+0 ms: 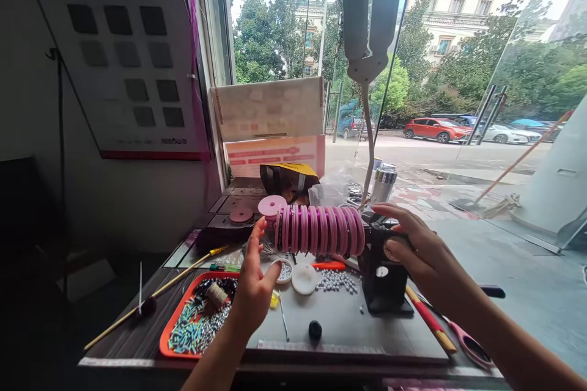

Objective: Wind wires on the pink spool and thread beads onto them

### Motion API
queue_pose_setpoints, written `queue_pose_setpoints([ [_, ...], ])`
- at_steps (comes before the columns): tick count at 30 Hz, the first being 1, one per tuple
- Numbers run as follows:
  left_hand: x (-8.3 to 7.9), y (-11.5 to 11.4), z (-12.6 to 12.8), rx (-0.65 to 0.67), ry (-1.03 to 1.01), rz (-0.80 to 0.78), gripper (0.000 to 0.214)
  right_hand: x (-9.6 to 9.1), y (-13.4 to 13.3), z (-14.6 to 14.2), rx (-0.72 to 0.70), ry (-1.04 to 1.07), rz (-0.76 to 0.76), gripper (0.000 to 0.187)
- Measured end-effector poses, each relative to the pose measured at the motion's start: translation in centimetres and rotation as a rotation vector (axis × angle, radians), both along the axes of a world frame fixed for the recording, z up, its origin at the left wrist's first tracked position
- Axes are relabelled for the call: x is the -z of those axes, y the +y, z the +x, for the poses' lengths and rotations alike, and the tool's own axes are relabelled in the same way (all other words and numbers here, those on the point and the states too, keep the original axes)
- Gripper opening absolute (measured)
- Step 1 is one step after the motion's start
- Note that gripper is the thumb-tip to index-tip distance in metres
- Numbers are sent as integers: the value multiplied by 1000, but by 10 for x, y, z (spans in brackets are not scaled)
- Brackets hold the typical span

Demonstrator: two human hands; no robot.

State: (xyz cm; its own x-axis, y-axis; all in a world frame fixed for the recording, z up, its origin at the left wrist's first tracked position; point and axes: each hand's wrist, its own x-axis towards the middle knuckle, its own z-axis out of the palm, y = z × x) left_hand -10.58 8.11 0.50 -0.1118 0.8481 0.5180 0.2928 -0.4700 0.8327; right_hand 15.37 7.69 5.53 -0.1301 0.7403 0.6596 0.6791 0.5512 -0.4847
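Pink foam spools are lined up in a row on a horizontal shaft, with dark and purple thread showing between them. A black stand carries the shaft at its right end. My left hand is open at the left end of the row, fingers pointing up and thumb apart; I see nothing in it. My right hand is at the top of the black stand, fingers stretched over it and thumb lower, apart from them. Whether it touches the stand, I cannot tell.
An orange tray holds beads and a thread spool. Loose grey beads, a white lid, a black round weight, scissors and a thin stick lie about. A can and window glass stand behind.
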Motion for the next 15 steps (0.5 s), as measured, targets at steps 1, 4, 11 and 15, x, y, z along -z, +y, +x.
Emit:
queue_pose_setpoints([
  [1, -2, -1, 1, -7, 31, 27, 62, -1, 3, -2, -21, -40, 4, 39],
  [4, -9, -4, 3, -36, 156, 126, 58, -8, 15, -6, -90, -184, -50, 39],
  [11, -17, -2, 0, -70, 227, 180, 56, -26, 26, -8, -5, 29, 33, 42],
  [15, -14, 1, -1, -62, 203, 156, 55, -27, 38, -7, -96, -80, -154, 48],
])
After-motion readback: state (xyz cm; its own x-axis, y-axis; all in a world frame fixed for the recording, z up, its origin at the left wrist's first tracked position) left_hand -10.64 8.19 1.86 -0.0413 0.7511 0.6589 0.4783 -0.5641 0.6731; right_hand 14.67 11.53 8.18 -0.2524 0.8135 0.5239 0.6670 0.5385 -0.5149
